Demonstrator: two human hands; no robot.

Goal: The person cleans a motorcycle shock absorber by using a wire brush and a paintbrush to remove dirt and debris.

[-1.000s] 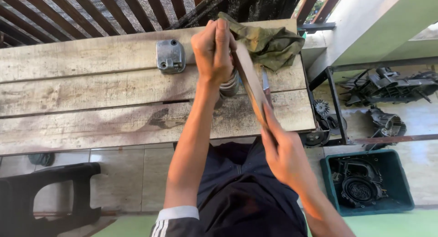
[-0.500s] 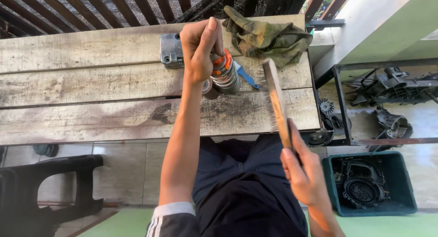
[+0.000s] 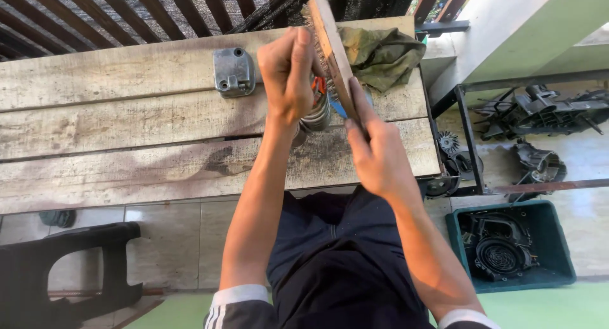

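My left hand (image 3: pixel 288 72) grips a round finned metal part (image 3: pixel 317 113) with an orange piece on it, held above the wooden plank table (image 3: pixel 114 132). My right hand (image 3: pixel 377 154) holds a wooden-handled wire brush (image 3: pixel 330 47) by its near end. The brush stands on edge with its bristles turned left against the part. Most of the part is hidden behind my left hand and the brush.
A small grey metal cover (image 3: pixel 233 71) lies on the planks left of my hands. A crumpled olive rag (image 3: pixel 384 56) sits at the table's far right. A green crate (image 3: pixel 510 246) of engine parts, a metal rack (image 3: pixel 507 139) and a black stool (image 3: pixel 63 265) stand on the floor.
The right hand has swung the brush back in from the right and up against the part. The left hand has kept hold of the part above the planks.
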